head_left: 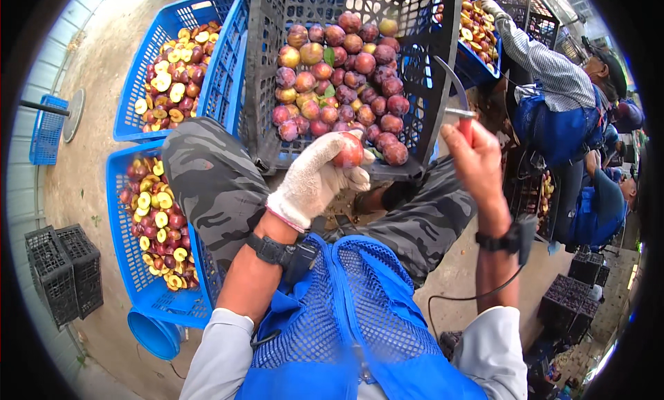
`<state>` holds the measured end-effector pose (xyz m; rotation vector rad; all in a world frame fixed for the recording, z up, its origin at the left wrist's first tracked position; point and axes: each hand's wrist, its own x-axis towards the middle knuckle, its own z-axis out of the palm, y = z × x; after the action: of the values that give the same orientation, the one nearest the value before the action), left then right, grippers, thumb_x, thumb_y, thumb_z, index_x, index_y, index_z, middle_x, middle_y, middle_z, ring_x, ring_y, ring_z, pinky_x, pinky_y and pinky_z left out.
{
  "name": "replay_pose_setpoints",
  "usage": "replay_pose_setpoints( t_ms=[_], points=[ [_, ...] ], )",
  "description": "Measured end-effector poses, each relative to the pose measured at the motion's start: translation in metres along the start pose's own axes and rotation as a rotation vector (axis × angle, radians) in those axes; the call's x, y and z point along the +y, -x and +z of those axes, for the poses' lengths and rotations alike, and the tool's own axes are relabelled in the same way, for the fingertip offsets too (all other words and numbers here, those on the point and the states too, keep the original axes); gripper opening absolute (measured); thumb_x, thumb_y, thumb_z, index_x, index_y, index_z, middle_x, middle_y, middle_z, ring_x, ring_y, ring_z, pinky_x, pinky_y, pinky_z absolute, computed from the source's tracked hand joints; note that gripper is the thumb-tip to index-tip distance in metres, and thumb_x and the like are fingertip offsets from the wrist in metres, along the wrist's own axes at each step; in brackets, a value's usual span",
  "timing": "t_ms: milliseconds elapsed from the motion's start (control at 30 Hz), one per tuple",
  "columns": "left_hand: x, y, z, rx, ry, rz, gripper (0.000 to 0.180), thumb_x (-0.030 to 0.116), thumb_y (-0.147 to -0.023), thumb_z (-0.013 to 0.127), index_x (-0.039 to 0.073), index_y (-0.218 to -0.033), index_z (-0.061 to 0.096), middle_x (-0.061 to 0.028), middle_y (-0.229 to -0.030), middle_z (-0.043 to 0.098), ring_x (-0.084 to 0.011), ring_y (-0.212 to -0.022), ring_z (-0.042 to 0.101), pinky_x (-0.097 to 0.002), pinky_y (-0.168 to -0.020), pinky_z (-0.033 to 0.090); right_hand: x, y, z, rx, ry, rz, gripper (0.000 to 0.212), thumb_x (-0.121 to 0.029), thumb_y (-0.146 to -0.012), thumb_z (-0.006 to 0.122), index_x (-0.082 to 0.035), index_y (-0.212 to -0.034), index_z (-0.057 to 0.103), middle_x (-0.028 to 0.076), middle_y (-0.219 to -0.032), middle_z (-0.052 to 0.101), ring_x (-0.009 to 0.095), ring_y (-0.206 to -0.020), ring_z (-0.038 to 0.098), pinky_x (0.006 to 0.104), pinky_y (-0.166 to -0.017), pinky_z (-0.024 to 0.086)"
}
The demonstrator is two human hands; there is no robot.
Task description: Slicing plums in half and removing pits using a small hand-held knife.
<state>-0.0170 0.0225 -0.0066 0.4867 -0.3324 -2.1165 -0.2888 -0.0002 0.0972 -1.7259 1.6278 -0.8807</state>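
My left hand (321, 175), in a whitish knit glove, is closed around a red plum (348, 151) over the near edge of a black plastic crate. That crate (266, 75) is tilted toward me, with a heap of whole red and yellowish plums (339, 82) inside it. My bare right hand (477, 158) grips the red handle of a curved knife (458, 89) to the right of the crate. The blade points up and away, apart from the plum in my left hand.
At my left stand two blue baskets, a far one (128, 89) and a near one (121, 213), both holding cut plums. Black crates (52, 275) and a blue bucket (153, 334) are farther left. People (553, 89) work at right beside another blue basket (474, 68). A cable runs from my right wrist.
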Motion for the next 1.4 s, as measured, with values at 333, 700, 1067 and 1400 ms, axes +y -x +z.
replay_pose_setpoints(
  t_ms=[333, 700, 1067, 1400],
  points=[
    [0.000, -0.002, 0.016, 0.238, -0.249, 0.001, 0.043, 0.051, -0.107, 0.045, 0.014, -0.121, 0.063, 0.0008, -0.099, 0.069, -0.0109, -0.087, 0.066, -0.0266, -0.074, 0.054, -0.024, 0.011, 0.122, -0.021, 0.060, -0.435, 0.029, -0.024, -0.084, 0.079, -0.003, -0.101, 0.068, 0.013, -0.087, 0.068, 0.031, -0.075, 0.068, 0.0386, -0.065, 0.054],
    [-0.002, 0.017, 0.011, 0.140, 0.177, -0.191, 0.026, 0.039, -0.108, 0.046, 0.017, -0.109, 0.059, 0.0041, -0.083, 0.062, -0.0037, -0.054, 0.056, -0.0159, -0.044, 0.044, -0.077, 0.004, 0.106, -0.222, 0.369, -0.926, 0.026, -0.021, -0.074, 0.078, -0.005, -0.089, 0.063, 0.008, -0.084, 0.057, 0.022, -0.063, 0.062, 0.0359, -0.052, 0.049],
    [0.013, -0.009, 0.000, 0.213, 0.187, 0.518, 0.028, 0.024, -0.107, 0.043, 0.013, -0.086, 0.057, -0.0007, -0.076, 0.060, -0.0109, -0.070, 0.059, -0.0281, -0.071, 0.049, -0.080, -0.023, 0.193, 0.128, 0.129, -0.617, 0.024, -0.003, -0.073, 0.071, -0.007, -0.070, 0.048, 0.007, -0.069, 0.050, 0.026, -0.057, 0.053, 0.0377, -0.049, 0.044],
    [0.031, -0.004, 0.001, 0.414, 0.389, 0.117, 0.037, 0.049, -0.100, 0.052, 0.014, -0.099, 0.064, 0.0001, -0.083, 0.068, -0.0143, -0.058, 0.064, -0.0280, -0.045, 0.049, -0.059, -0.021, 0.190, 0.060, -1.021, 0.660, 0.024, -0.029, -0.096, 0.061, -0.007, -0.091, 0.065, 0.001, -0.063, 0.060, 0.010, -0.037, 0.044, 0.0239, -0.033, 0.034]
  ],
)
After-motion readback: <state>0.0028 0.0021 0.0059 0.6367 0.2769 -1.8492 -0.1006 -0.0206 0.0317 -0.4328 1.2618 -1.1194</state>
